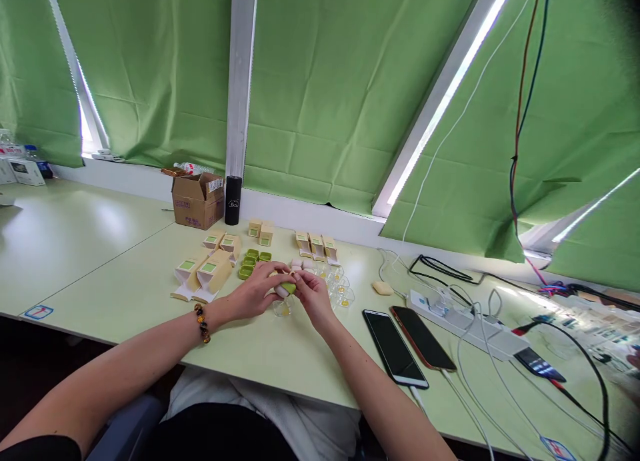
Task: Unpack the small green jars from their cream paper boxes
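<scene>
Over the table, my left hand (264, 286) and my right hand (311, 296) meet with fingers closed on a small green-and-pale rounded piece (286, 288). Its exact kind does not show, as the fingers cover much of it. Just below them a see-through plastic cup (283, 308) stands on the table. Several small green square cups (249, 262) sit beyond my left hand. Behind my right hand are pale pink rounded pieces (303, 264), partly hidden by the fingers. To their right is a group of see-through cups (342, 289) with something yellow in them.
Cream cardboard boxes with green squares (214, 269) stand at left, more boxes (316, 245) behind. A brown carton (198, 201) and black tumbler (233, 201) are at the back. Two phones (396, 348) (423, 338), a power strip (465, 324) and loose cables lie at right.
</scene>
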The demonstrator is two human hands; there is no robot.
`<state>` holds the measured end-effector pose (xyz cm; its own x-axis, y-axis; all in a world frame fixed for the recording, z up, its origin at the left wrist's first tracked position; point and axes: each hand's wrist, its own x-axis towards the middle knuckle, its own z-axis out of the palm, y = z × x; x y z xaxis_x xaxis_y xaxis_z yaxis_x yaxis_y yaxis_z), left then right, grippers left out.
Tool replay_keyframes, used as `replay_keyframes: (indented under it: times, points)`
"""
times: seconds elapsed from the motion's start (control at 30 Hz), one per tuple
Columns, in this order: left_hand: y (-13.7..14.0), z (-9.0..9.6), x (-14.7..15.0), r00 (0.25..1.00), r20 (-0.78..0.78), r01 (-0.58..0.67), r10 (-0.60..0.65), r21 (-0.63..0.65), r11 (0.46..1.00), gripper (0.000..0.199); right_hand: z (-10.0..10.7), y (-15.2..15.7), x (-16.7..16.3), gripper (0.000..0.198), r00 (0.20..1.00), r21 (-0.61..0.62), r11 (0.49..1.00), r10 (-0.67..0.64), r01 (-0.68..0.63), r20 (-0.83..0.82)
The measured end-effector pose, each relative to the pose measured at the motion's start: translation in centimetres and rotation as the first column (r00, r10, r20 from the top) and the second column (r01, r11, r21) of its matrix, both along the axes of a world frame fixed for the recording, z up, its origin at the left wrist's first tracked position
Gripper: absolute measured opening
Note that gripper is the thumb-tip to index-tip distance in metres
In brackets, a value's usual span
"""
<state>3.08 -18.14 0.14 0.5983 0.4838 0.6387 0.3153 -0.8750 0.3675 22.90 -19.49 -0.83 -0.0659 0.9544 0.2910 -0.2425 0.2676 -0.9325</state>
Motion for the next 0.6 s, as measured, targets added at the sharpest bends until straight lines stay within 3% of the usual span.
replay_keyframes:
  times: [0.1,0.17,0.2,0.27,0.4,0.5,0.6]
  points:
    - [0.5,-0.1,0.0,0.992,0.117,-0.034,0.038,-0.036,0.999,0.045,0.4,-0.3,0.1,0.043,0.995,0.061,0.998,-0.025,0.019,0.092]
    - [0.8,0.2,0.0,0.969,0.232,-0.079,0.087,-0.043,0.996,0.044,0.7,-0.9,0.3,0.031,0.939,0.219,0.970,-0.168,0.104,0.300]
    - [0.9,0.4,0.0,0.950,0.289,-0.107,0.115,-0.044,0.993,0.042,0.9,-1.2,0.4,0.022,0.864,0.327,0.937,-0.264,0.124,0.428]
    - [1.2,0.7,0.0,0.913,0.373,-0.156,0.165,-0.056,0.986,0.041,1.4,-2.0,0.6,0.009,0.639,0.495,0.866,-0.416,0.063,0.647]
    - [1.7,0.7,0.0,0.883,0.407,-0.202,0.234,-0.120,0.972,0.041,2.0,-3.2,0.9,0.021,0.245,0.479,0.868,-0.440,-0.130,0.864]
    - [1.8,0.5,-0.1,0.879,0.400,-0.217,0.259,-0.149,0.965,0.040,2.1,-3.3,0.9,0.020,0.059,0.418,0.890,-0.415,-0.179,0.908]
    - [1.8,0.5,0.0,0.881,0.392,-0.220,0.266,-0.158,0.963,0.040,2.4,-3.2,1.1,0.018,-0.006,0.379,0.906,-0.386,-0.188,0.922]
